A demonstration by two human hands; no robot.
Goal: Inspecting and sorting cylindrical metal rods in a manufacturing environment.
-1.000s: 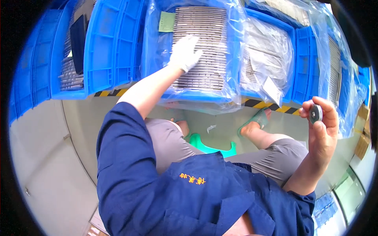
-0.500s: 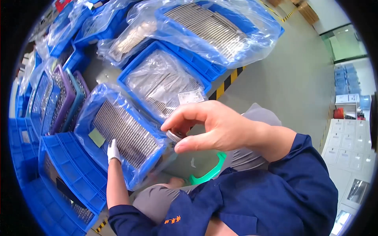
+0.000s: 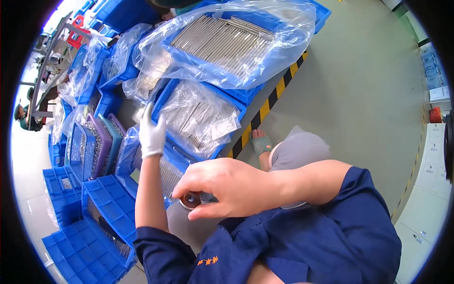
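Observation:
In a white glove, my left hand (image 3: 152, 135) reaches forward beside the left edge of the middle blue crate (image 3: 165, 94); its thumb stands apart from its fingers and I see nothing held. My bare right hand (image 3: 222, 185) is curled round a small round brown piece with a metal rim (image 3: 190, 199), between thumb and forefinger. Thin metal rods (image 3: 170, 175) in the near blue crate show partly behind my arms. More rods lie in the middle crate under a clear plastic bag (image 3: 189, 111) with a white label (image 3: 224, 127).
A large bag-lined blue crate of metal rods (image 3: 227, 42) stands farther off. Purple and teal baskets of small metal parts (image 3: 101, 144) are at left, above stacked blue crates (image 3: 85, 244). Black-and-yellow floor tape (image 3: 272, 97) runs past my foot. White cabinets (image 3: 430, 189) stand at right.
My left hand has left the rods in the near crate and moved forward beside the middle crate. My right hand, still holding the round piece, sits lower and farther left. The view has shifted.

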